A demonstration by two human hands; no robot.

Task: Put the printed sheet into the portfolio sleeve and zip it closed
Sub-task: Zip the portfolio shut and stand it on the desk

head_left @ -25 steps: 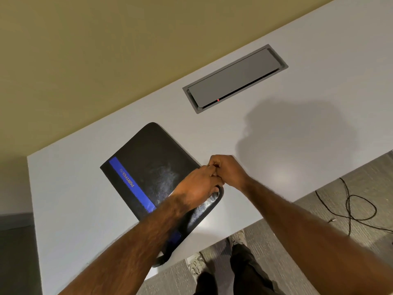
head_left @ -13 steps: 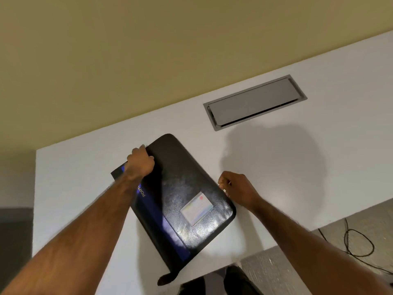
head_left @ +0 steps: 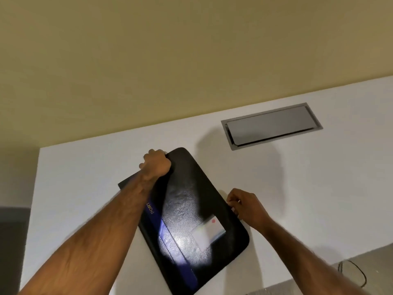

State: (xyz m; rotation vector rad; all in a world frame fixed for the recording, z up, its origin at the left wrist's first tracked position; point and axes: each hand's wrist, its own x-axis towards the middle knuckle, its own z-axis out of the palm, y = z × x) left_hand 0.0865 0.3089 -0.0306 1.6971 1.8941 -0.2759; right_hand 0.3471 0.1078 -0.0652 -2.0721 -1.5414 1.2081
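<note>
**Item: portfolio sleeve** (head_left: 191, 201), black with a pebbled surface and rounded corners. It lies flat on the white table (head_left: 308, 188), its long axis running from 11 to 5 o'clock.

**Markings:** A blue band (head_left: 155, 218) runs along the sleeve's left side and carries pale letters reading "PORT". The left forearm (head_left: 119, 220) covers the rest of the word. A small pale card (head_left: 209, 232) with a red mark sits toward the 4 o'clock corner, and its print is too small to read.

**Hands:** The left hand (head_left: 157, 166) has its fingers curled tight round the sleeve's far corner at 11 o'clock. The right hand (head_left: 246, 206) is at the 3 o'clock edge with its fingertips pinched together against the rim. Whatever lies between them is too small to make out.

**Change:** One second ago both hands met at the sleeve's right edge. Since then the left hand has gone to the far corner, while the right is at much the same edge. The card did not show then.

**Surroundings:** A grey hatch (head_left: 270, 125) is set into the table at 1 o'clock of the sleeve. Beyond it is a beige wall (head_left: 191, 50). A dark cable (head_left: 353, 271) lies on the floor at 4 o'clock.

**Obscured:** The printed sheet is not in sight, and I cannot tell whether it is inside the sleeve. Glare (head_left: 187, 250) washes out the near half of the sleeve, the near end meets the bottom of the frame, and the zip's state cannot be judged.
</note>
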